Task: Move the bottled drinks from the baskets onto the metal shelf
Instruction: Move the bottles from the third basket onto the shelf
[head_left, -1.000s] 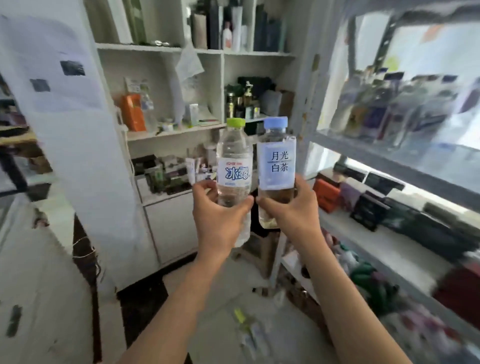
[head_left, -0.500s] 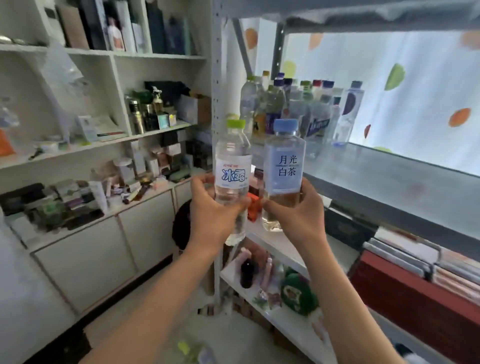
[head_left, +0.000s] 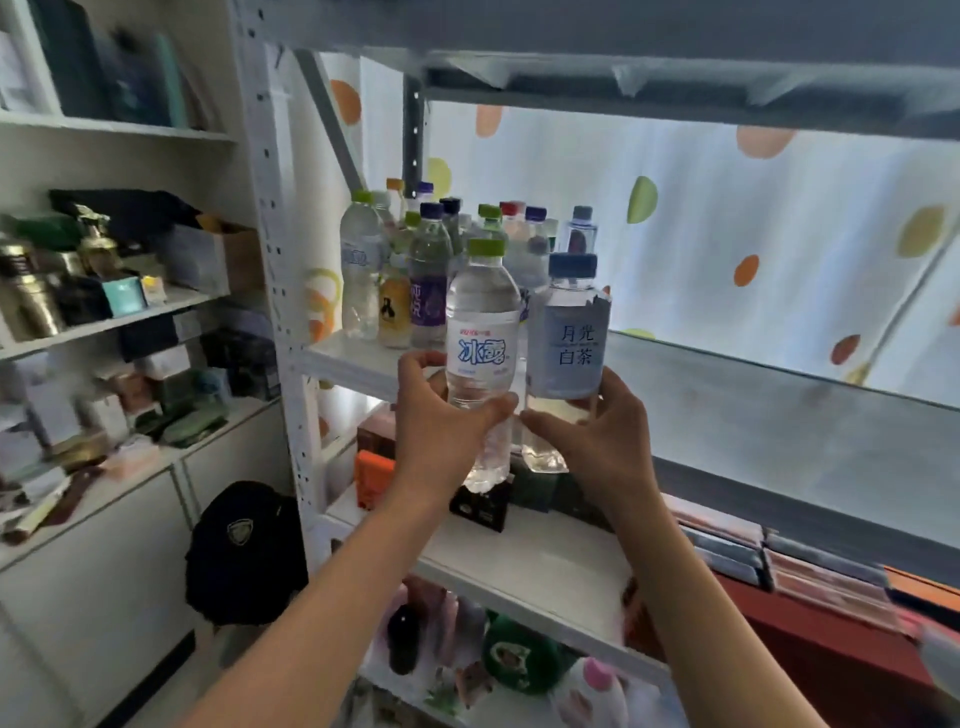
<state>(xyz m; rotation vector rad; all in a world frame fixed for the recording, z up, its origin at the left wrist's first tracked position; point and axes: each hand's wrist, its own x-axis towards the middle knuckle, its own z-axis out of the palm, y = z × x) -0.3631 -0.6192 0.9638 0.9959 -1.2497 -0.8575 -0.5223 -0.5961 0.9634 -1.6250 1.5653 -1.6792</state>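
Observation:
My left hand (head_left: 441, 415) grips a clear water bottle (head_left: 482, 332) with a green cap, held upright. Beside it, my right hand (head_left: 587, 441) holds a tea bottle (head_left: 569, 343) with a pale blue label and a blue cap. Both bottles hang side by side in front of the metal shelf (head_left: 779, 415), at its front edge and just above it. Several bottles (head_left: 415, 270) stand grouped at the shelf's left end, behind the two held ones. No basket is in view.
The shelf's white upright post (head_left: 275, 260) rises on the left. A dotted curtain (head_left: 727, 234) hangs behind. Lower shelves carry boxes (head_left: 374, 478) and soft toys. A white cupboard with cluttered shelves (head_left: 104, 322) stands left, with a black cap (head_left: 244, 551) hanging by it.
The view has swung right from the white cupboard to face the metal shelf. Both hands have carried the two bottles up and closer to the shelf's front edge.

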